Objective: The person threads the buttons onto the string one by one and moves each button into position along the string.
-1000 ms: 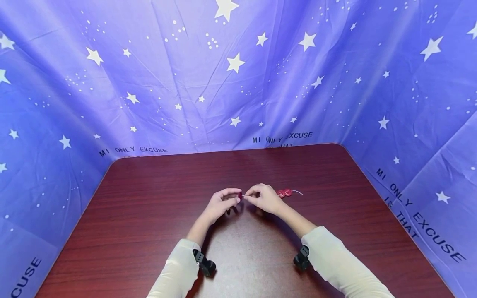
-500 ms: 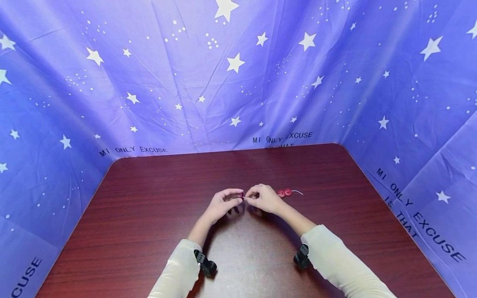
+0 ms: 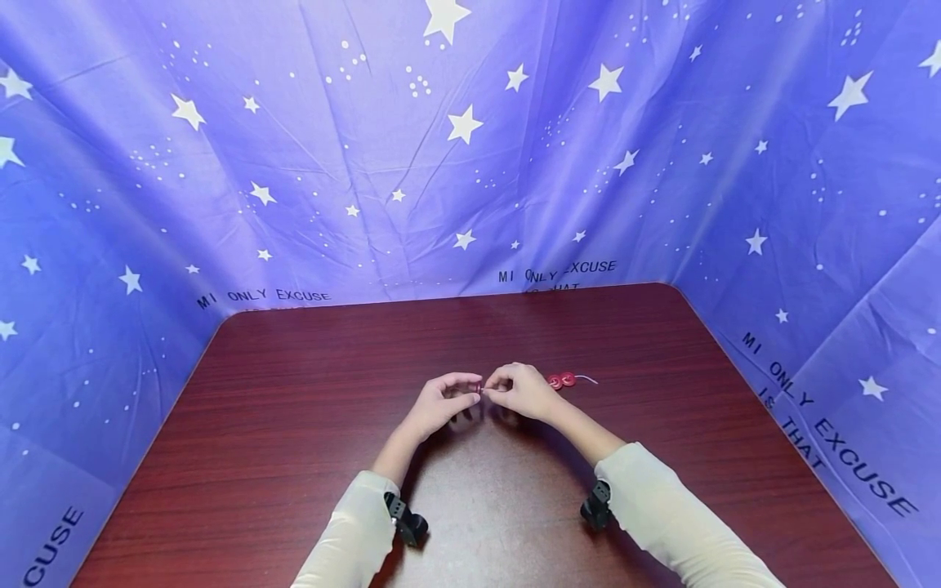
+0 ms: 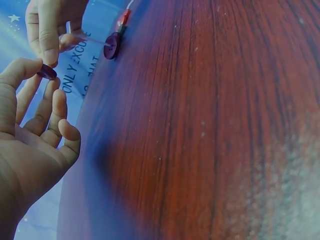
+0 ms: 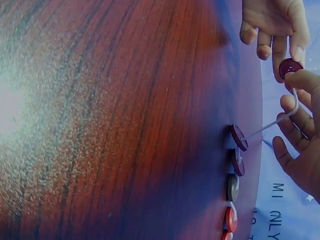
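Note:
My left hand (image 3: 439, 404) pinches a dark red button (image 5: 290, 67) by its edges between thumb and fingers. Close against it, my right hand (image 3: 526, 392) pinches a white string (image 5: 274, 122) near its end. Whether the tip passes through a hole is hidden by the fingertips. From the right hand the string slopes down to a row of strung buttons on the table: a dark red button (image 5: 239, 137), another dark red one (image 5: 238, 163), a grey button (image 5: 233, 187) and red buttons (image 5: 231, 219). In the head view the right hand covers part of this row.
Both hands are over the middle of a reddish-brown wooden table (image 3: 309, 457). The string's other end (image 3: 588, 379) trails on the tabletop to the right. A blue star-patterned curtain (image 3: 412, 163) surrounds the table's back and sides. Black wrist cameras (image 3: 408, 523) sit at both cuffs.
The left hand has shifted slightly right, bringing its button up to the right fingertips. The stretch of string visible between them has shrunk from view. The row on the table stays put.

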### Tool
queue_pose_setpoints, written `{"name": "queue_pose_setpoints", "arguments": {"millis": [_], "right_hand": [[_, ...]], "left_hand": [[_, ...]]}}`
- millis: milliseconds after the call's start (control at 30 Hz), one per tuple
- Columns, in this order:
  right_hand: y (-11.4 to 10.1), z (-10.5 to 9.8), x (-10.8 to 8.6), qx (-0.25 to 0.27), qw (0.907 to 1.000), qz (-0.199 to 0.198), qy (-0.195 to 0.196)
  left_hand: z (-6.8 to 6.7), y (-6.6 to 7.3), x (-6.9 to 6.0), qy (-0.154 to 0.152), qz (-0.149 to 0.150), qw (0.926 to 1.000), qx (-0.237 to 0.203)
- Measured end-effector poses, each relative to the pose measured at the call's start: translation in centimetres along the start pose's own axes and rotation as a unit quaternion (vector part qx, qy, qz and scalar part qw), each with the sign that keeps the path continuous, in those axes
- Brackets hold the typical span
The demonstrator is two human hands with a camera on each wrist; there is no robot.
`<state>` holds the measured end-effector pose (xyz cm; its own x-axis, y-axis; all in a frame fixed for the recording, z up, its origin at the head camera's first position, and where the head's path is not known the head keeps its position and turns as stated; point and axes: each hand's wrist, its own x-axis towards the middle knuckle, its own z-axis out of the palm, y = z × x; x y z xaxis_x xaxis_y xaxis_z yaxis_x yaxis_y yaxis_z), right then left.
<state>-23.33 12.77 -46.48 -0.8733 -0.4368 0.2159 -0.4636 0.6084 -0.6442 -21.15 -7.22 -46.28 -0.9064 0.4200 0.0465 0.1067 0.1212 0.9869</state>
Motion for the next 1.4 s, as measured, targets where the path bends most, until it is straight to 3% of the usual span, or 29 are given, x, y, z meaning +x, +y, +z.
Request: {"name": "queue_pose_setpoints", "arguments": {"millis": [333,700,933,1067,1300,1400], "right_hand": [[0.0,0.1,0.0,0.011,0.9999,0.003,0.000],[-0.1,0.3,-0.2,0.034,0.9992,0.018,0.006],[0.0,0.4,-0.2,0.055,0.9982,0.023,0.006],[0.0,0.3,-0.1,0.075,0.9964,0.039,-0.003],[-0.1,0.2,-0.1,0.139,0.9883,0.059,-0.020],[-0.2,0.3,0.0,0.151,0.9857,0.072,-0.019]], "left_hand": [[0.2,-0.2,0.2,-0.001,0.004,1.0000,0.006],[0.5,0.1,0.1,0.020,-0.003,0.9996,0.020],[0.5,0.2,0.1,0.029,0.009,0.9991,0.029],[0.5,-0.1,0.3,0.039,0.019,0.9981,0.044],[0.5,-2.6,1.4,0.077,0.037,0.9945,0.060],[0.6,-2.6,1.4,0.094,0.048,0.9919,0.071]]}}
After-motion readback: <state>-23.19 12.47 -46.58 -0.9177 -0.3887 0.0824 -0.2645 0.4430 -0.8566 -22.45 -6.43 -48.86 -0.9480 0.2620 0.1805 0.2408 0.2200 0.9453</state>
